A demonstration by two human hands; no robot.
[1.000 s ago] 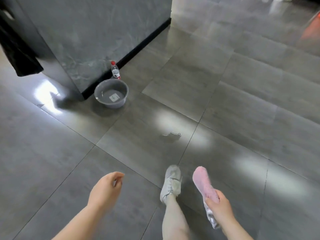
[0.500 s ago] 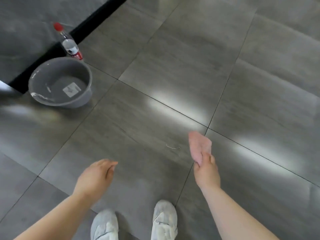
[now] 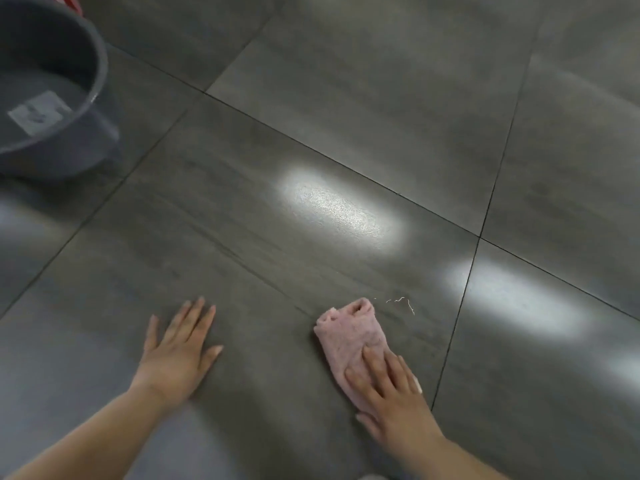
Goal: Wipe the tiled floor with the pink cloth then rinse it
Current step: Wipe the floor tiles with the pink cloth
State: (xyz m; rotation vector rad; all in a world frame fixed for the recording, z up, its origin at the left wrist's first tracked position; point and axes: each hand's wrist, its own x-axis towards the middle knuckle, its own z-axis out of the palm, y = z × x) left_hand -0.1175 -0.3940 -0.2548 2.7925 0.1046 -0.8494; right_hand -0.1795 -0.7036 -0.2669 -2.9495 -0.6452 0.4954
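The pink cloth (image 3: 349, 332) lies folded on the grey tiled floor (image 3: 311, 140), near the bottom centre. My right hand (image 3: 391, 396) presses flat on its near end, fingers spread over it. My left hand (image 3: 178, 351) rests palm down on the bare tile to the left, fingers apart, holding nothing. A thin white smear (image 3: 401, 301) marks the tile just beyond the cloth's far end. A grey basin (image 3: 88, 109) with water and a white label inside stands at the upper left.
Dark grout lines cross the floor, one running close to the right of the cloth. Bright light reflections sit on the tiles ahead. A bit of red (image 3: 71, 1) shows behind the basin at the top left edge.
I have dropped down close to the floor. My right hand has brought the cloth down flat onto the tile, and my left hand has landed palm down. My shoes have left the view.
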